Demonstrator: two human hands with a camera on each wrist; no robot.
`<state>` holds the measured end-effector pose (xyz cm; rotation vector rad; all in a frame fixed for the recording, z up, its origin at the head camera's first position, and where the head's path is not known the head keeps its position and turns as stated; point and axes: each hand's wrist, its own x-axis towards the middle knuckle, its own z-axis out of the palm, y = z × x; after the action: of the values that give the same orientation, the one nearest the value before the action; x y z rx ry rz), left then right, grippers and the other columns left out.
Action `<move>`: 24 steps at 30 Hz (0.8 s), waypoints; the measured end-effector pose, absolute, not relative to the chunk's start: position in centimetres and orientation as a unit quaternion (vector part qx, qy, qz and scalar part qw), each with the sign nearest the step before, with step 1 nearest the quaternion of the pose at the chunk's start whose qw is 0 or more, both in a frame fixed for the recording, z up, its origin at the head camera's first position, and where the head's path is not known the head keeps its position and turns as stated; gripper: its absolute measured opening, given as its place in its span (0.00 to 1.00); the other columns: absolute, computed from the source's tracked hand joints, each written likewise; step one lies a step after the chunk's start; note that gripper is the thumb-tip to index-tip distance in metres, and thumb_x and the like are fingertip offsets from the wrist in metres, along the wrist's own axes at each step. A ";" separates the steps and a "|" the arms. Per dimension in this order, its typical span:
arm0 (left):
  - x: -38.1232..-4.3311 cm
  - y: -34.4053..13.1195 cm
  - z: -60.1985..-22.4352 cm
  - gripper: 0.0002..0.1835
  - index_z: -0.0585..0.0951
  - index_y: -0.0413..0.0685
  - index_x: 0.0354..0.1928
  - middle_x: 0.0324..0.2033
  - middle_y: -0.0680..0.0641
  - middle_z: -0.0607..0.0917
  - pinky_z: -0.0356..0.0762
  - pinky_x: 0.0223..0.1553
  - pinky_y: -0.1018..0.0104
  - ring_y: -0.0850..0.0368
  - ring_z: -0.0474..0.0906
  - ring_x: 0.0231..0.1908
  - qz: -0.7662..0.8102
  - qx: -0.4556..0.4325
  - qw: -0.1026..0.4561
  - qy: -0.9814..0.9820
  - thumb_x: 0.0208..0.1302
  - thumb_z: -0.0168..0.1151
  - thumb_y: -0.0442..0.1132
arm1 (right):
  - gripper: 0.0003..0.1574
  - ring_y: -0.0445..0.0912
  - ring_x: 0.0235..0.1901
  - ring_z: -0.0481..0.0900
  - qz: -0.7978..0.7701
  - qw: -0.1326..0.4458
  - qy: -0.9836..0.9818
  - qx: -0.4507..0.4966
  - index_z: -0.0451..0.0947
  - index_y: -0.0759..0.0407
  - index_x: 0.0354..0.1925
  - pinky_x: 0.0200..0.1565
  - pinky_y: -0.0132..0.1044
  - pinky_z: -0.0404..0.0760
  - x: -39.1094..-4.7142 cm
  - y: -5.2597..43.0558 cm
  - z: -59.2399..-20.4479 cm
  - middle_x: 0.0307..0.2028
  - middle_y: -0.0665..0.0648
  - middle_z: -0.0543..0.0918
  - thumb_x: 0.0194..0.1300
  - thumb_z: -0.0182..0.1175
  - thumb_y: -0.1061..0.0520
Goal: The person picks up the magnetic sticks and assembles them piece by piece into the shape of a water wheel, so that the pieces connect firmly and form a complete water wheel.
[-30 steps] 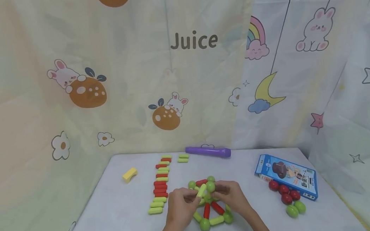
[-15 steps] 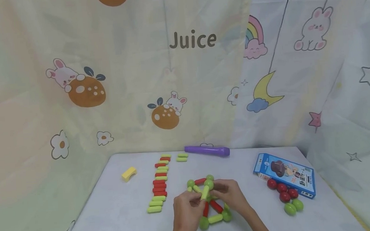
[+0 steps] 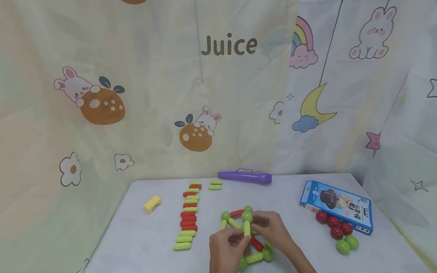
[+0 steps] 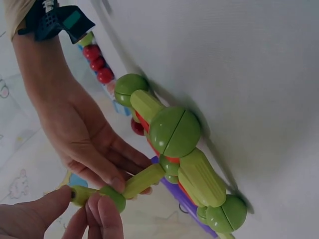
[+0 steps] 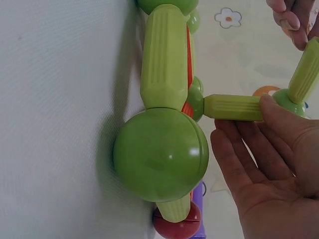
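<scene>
Backdrop (image 3: 155, 86): printed fabric behind everything, rabbits, moon, "Juice" lettering.
Surface (image 3: 135, 250): white, carries all the toys.
Ball-and-rod build (image 3: 254, 258): near side of surface, around and between the two hands; light green and red rods joined by green balls.
Box (image 3: 339, 208): blue, printed, lying on right part of surface.
Left hand (image 3: 225, 251): grip closed to a narrow pinch, thumb against fingers; holds the angled rod near its free end.
Right hand (image 3: 272, 230): grip narrowed to the rod's thickness; thumb on the standing rod beside the joint ball, other fingers behind it, fairly straight.
Row of rods (image 3: 188, 224): red and light green, close together, left of the build.
Purple stick (image 3: 245, 177): far edge of surface.
Loose balls (image 3: 336, 232): four red, two green, just beside the box.
Yellow block (image 3: 153, 204): arched, far left.
Loose rod pair (image 3: 215, 187): light green, right of the row's far end.
Standing rod (image 5: 233, 107): light green, rises from build to joint ball.
Angled rod (image 4: 83, 195): light green, one end at joint ball, other in left grip.
Joint ball (image 4: 113, 198): green, between the two held rods.
</scene>
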<state>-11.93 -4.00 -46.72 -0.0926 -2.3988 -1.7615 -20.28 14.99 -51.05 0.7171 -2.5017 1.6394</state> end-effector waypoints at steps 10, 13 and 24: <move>-14.4 -6.6 -46.7 0.11 0.93 0.47 0.45 0.35 0.56 0.92 0.86 0.41 0.72 0.63 0.87 0.37 -0.587 -0.091 0.068 -0.801 0.67 0.79 0.45 | 0.18 0.53 0.51 0.91 0.533 0.022 -0.812 0.236 0.88 0.64 0.55 0.53 0.34 0.87 -20.3 15.1 -51.0 0.51 0.62 0.92 0.67 0.73 0.67; -18.3 -7.8 -46.9 0.10 0.92 0.46 0.46 0.39 0.52 0.93 0.87 0.43 0.69 0.57 0.88 0.42 -0.563 -0.097 0.100 -0.815 0.71 0.75 0.44 | 0.18 0.54 0.51 0.91 0.527 0.026 -0.818 0.230 0.88 0.64 0.54 0.53 0.35 0.88 -20.4 15.3 -50.9 0.51 0.62 0.92 0.67 0.73 0.68; -30.3 -10.1 -50.8 0.17 0.85 0.23 0.55 0.54 0.29 0.88 0.83 0.61 0.41 0.32 0.83 0.61 -0.379 -0.060 0.137 -0.913 0.65 0.66 0.23 | 0.17 0.51 0.52 0.91 0.529 0.019 -0.821 0.214 0.89 0.62 0.54 0.52 0.35 0.88 -20.4 14.8 -51.3 0.51 0.60 0.92 0.67 0.72 0.68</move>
<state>-30.27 -10.11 -50.81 -0.1747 -2.6424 -1.0978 -20.41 14.79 -51.33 0.6644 -2.5493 1.6416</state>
